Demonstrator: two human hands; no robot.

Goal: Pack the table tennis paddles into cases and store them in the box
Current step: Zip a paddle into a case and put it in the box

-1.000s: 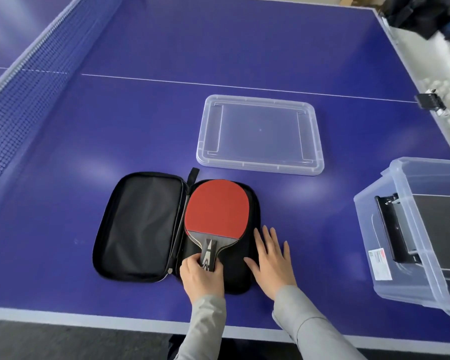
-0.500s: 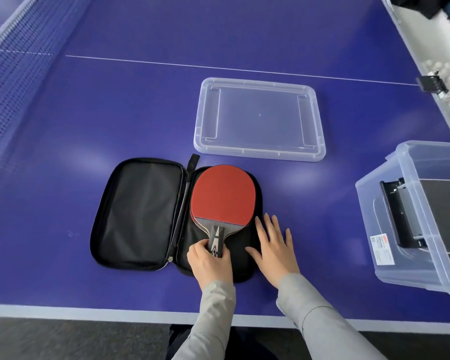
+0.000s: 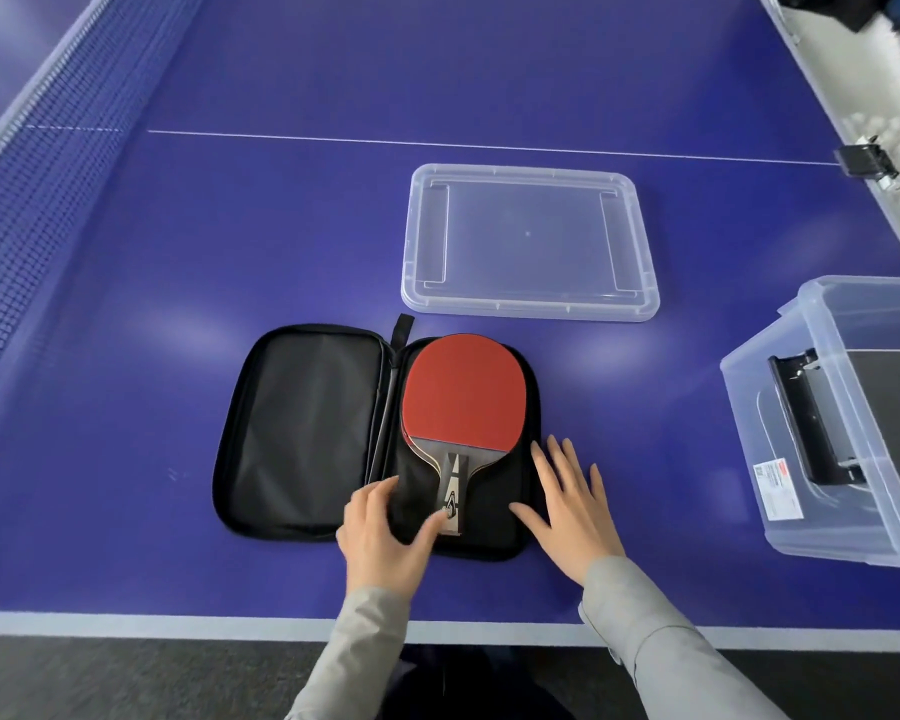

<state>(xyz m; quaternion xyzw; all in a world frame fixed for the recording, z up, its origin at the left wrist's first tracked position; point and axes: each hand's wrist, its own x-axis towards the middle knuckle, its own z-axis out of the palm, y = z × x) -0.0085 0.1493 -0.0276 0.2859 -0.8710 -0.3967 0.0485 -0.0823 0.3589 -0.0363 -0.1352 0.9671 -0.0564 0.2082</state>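
Paddle (image 3: pixel 466 394) lies red face up in the right half of the open black case (image 3: pixel 302 433), blade toward twelve o'clock and handle toward six, fully inside the zip line as far as I can judge; my left hand (image 3: pixel 385 537) rests at the handle end with fingers loosely spread, thumb tip just touching the butt of the handle, gripping nothing; my right hand (image 3: pixel 572 504) lies flat and spread at four o'clock of the paddle, fingertips on the case's right edge, palm on the table (image 3: pixel 126 314); the step now, I judge, is closing the case; I should keep my right hand pinning the loaded half so it does not slide, take the empty left flap at its nine o'clock edge and fold it over toward three, checking that the handle stays clear of the zip teeth before running the zip round; the clear box (image 3: pixel 780 407) waits at three o'clock with something dark already inside, its lid (image 3: pixel 531 304) lying at twelve.
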